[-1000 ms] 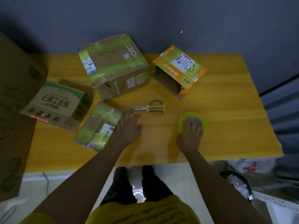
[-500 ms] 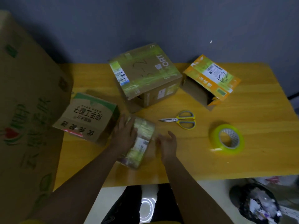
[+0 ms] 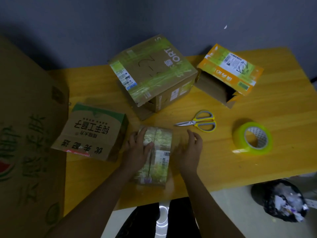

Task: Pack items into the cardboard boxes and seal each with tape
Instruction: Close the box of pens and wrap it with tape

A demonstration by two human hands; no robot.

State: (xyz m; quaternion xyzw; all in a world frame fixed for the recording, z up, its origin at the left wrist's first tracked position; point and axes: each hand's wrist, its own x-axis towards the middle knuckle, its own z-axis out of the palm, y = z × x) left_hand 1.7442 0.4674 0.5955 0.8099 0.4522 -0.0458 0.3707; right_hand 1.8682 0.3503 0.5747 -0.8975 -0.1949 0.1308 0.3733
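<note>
Left hand (image 3: 137, 150): laid on the top of the small taped box (image 3: 155, 157), fingers curved over its far left edge, thumb across the lid. Right hand (image 3: 189, 148): relaxed and spread, upright just beside the box's right side; contact cannot be told.

Large printed carton (image 3: 29, 134): corrugated, brown with green lettering, standing at the tabletop's left edge.
Tabletop (image 3: 257, 169): smooth yellow wood grain; bare stretch along the right and near edges.
Big taped box (image 3: 152, 73): cube-shaped cardboard, glossy tape bands, label, tilted at back centre.
Green-topped box (image 3: 92, 131): matte cardboard with dark characters, left of the small box, lying on its side.
Orange box (image 3: 229, 71): open towards the viewer, torn flap edge, back right.
Small taped box: flat oblong, shiny wrinkled tape, barcode label, near the front edge.
Bin bag (image 3: 281, 201): black, crumpled paper inside, on the floor.
Tape roll (image 3: 252, 138): yellow-green ring, right.
Scissors (image 3: 199, 122): yellow-grey handles, steel blades closed, between small box and roll.
</note>
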